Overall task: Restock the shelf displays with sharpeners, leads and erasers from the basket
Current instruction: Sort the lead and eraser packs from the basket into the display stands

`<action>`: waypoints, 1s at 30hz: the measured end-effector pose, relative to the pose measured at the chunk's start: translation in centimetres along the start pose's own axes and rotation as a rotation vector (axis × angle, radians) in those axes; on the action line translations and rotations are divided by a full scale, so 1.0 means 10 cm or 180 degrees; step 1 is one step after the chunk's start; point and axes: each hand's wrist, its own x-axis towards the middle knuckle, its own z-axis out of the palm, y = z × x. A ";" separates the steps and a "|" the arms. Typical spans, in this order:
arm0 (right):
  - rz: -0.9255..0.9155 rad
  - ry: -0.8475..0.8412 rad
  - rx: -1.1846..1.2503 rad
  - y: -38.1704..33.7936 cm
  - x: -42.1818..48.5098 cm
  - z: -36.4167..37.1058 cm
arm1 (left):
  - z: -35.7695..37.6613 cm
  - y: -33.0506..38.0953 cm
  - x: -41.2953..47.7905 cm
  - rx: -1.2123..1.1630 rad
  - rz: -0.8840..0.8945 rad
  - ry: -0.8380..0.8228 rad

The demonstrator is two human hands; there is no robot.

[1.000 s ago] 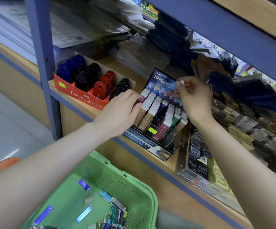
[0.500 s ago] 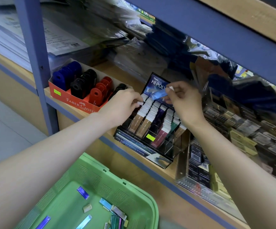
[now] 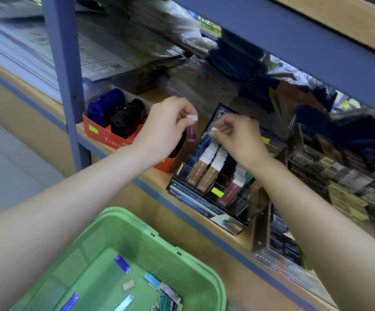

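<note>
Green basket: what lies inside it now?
Several loose slim packs, blue, silver and teal, lie in the green basket. The left forearm hides its left corner; the frame cuts the rest.

Paper stacks beside plastic-wrapped packs, grey floor below.

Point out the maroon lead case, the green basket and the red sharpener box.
maroon lead case (image 3: 192,133): head view, body below white cap.
green basket (image 3: 135,219): head view, far rim.
red sharpener box (image 3: 106,136): head view, front wall.

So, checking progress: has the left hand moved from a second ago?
Yes. The left hand has lifted off the lead display, toward the sharpener box, pinching a maroon case.
</note>
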 end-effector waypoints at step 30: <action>0.0086 -0.0354 -0.0316 -0.10 0.19 0.02 | 0.12 -0.18 -0.20 0.0366 0.0448 -0.0917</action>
